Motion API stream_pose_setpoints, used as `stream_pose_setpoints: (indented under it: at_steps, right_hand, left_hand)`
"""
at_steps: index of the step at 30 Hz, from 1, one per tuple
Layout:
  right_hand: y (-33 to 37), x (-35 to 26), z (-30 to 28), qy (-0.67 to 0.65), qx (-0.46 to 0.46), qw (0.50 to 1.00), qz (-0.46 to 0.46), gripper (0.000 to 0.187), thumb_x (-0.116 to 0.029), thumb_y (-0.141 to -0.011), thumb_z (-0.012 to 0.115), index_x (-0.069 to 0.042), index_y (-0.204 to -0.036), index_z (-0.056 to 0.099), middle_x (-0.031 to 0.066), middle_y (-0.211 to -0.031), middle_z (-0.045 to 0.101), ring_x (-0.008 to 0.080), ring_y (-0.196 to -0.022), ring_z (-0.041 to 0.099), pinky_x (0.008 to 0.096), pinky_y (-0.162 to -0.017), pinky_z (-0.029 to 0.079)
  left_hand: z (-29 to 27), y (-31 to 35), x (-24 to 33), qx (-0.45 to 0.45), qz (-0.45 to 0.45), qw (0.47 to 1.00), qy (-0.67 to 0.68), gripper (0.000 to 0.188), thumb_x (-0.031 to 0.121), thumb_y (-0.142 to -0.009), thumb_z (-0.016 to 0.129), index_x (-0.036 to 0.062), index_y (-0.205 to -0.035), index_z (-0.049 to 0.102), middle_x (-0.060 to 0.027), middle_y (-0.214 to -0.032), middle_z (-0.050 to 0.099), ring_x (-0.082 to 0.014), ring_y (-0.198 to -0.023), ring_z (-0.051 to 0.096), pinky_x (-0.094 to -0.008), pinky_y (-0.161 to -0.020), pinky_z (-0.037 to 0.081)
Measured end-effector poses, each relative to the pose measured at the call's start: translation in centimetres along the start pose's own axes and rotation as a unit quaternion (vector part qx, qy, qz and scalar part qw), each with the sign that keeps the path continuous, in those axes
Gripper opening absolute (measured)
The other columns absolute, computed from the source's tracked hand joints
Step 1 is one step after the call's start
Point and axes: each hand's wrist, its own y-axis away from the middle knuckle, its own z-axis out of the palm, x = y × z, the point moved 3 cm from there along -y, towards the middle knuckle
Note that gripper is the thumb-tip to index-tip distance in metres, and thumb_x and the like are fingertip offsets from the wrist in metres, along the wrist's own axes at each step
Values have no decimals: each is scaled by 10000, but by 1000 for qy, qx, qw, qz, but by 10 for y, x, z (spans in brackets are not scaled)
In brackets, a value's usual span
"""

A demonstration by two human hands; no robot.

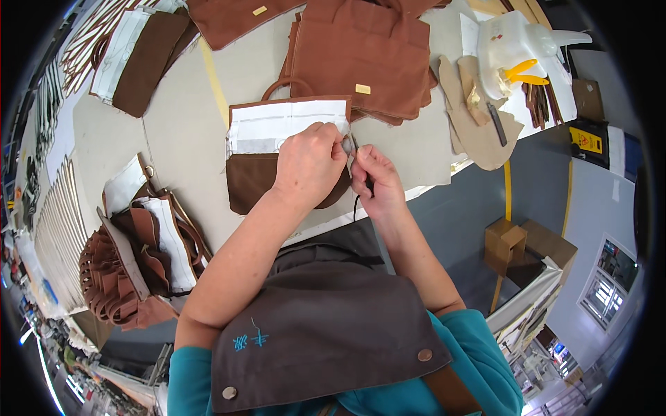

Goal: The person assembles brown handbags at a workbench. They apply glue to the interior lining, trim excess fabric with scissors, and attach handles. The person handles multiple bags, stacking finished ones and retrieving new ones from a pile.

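Observation:
A dark brown bag piece [251, 182] lies in front of me on the table, with a white lining strip [260, 125] along its upper part and a brown handle loop [277, 84] beyond it. My left hand [309, 161] is closed in a pinch at the piece's right edge. Close beside it, my right hand [378, 179] is also closed, thumb against the fingers. Between the two hands shows a small greyish bit [348, 144] whose kind I cannot make out. Something dark sits partly hidden in my right fingers, and a thin black cord [356, 208] hangs below them.
Stacked reddish-brown bag panels [361, 55] lie ahead. At left stands a heap of brown bag parts [139, 256]; another brown panel [149, 66] is at far left. A white jug [510, 52], a yellow-handled tool [527, 73] and a dark stick-like tool [497, 125] lie at right.

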Motion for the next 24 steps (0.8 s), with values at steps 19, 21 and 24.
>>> stream_pose_setpoints:
  at_steps: [19,21,24]
  right_hand:
    - [-16,-25,20,344,120,908,-207,131,-106,-811,714,-12,-778,629,-49,-595,522,24,-571,434,219,-514,380]
    - [-14,-26,22,335,116,912,-206,131,-99,-811,714,-10,-771,626,-50,-594,519,20,-573,434,220,-513,381]
    - [-14,-23,28,325,102,919,-199,119,-89,-806,715,-14,-770,630,-53,-596,520,18,-570,430,220,-511,380]
  left_hand:
    - [-15,5,3,23,-43,998,29,98,52,-739,678,53,-771,586,-80,-733,642,-264,-620,644,-375,-569,520]
    - [-17,5,3,22,-39,999,16,78,39,-756,679,41,-799,614,-79,-735,652,-220,-605,636,-338,-573,521]
    - [-24,4,10,10,-50,999,-4,74,37,-766,680,34,-821,631,-77,-753,664,-200,-601,636,-323,-573,520]
